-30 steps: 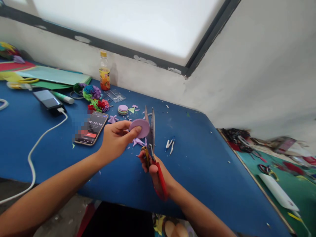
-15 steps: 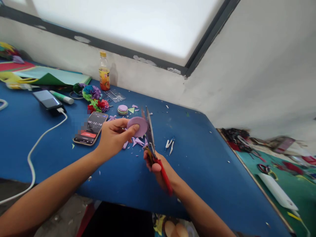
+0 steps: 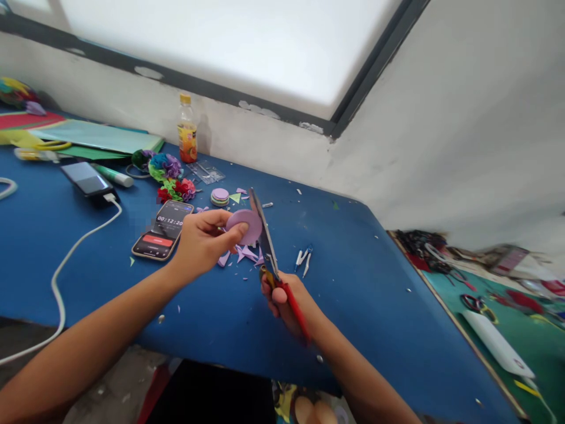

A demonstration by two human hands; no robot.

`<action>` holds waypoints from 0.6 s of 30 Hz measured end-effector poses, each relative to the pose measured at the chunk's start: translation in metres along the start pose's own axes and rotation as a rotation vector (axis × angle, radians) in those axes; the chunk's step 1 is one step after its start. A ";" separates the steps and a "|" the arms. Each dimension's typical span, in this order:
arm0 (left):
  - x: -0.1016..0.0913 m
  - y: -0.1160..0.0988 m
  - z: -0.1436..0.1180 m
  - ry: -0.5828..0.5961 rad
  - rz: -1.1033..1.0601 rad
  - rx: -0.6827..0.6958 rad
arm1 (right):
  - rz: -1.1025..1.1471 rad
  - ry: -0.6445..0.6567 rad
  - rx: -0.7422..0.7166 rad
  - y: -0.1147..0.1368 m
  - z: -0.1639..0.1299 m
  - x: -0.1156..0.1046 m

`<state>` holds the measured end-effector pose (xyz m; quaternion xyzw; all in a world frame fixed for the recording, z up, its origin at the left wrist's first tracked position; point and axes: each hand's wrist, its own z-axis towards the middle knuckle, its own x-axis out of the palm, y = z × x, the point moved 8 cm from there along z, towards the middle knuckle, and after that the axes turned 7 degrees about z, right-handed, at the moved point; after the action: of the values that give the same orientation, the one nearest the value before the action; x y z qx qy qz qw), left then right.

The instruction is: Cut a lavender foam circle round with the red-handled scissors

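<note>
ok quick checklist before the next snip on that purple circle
1. Left hand grips the purple paper circle by its left edge: ok.
2. Right hand holds the scissors by the red handles: ok.
3. Blades at the circle's right edge: ok.
4. Left fingertips clear of the blades: ok, thumb is near the centre.
5. Phone and cable away from the cutting: ok.
6. How far the blades are open: cannot tell.

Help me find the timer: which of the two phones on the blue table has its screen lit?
The black phone lying nearest the left hand shows lit digits and a red button. The other phone, farther left with a white cable plugged in, has a dark screen.
</note>
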<state>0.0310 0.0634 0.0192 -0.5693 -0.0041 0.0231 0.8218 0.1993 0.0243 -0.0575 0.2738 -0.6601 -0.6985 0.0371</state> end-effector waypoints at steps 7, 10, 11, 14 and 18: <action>0.023 0.009 -0.002 0.302 0.040 -0.078 | 0.157 -0.154 0.039 0.013 -0.004 -0.007; 0.048 0.018 -0.015 0.609 0.109 -0.117 | 0.202 -0.195 0.062 0.018 -0.007 -0.009; 0.053 0.020 -0.020 0.684 0.139 -0.114 | 0.200 -0.204 0.061 0.020 -0.008 -0.010; 0.063 0.022 -0.027 0.780 0.175 -0.089 | 0.182 -0.222 0.020 0.026 -0.010 -0.012; 0.063 0.025 -0.026 0.692 0.191 -0.097 | 0.170 -0.211 -0.007 0.033 -0.011 -0.009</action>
<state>0.0936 0.0503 -0.0141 -0.5794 0.3263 -0.0945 0.7409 0.2015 0.0139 -0.0234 0.1416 -0.6789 -0.7199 0.0275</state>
